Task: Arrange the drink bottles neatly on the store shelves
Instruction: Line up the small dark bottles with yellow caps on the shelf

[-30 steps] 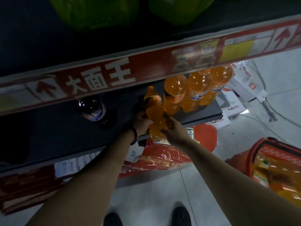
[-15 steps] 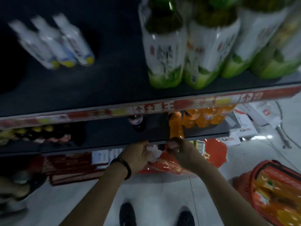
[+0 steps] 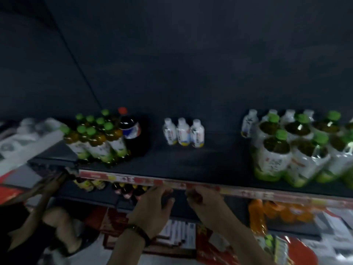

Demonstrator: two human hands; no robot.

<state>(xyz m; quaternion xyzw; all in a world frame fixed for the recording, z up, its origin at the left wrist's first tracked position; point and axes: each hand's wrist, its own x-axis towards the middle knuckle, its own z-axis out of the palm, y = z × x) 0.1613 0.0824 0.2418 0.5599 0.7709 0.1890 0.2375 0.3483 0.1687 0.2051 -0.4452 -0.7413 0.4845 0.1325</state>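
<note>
Under the shelf strip (image 3: 118, 177), left hand (image 3: 152, 209) and right hand (image 3: 206, 205) hover curled.

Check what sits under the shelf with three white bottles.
At right, orange soda bottles; at left, small dark bottles. The price strip, left hand and right hand hide the middle.

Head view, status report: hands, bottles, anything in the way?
Left hand and right hand side by side at the price strip, grip unclear in blur. Orange bottles on lower shelf, right of hands. Another person's arm at far left, apart.
</note>
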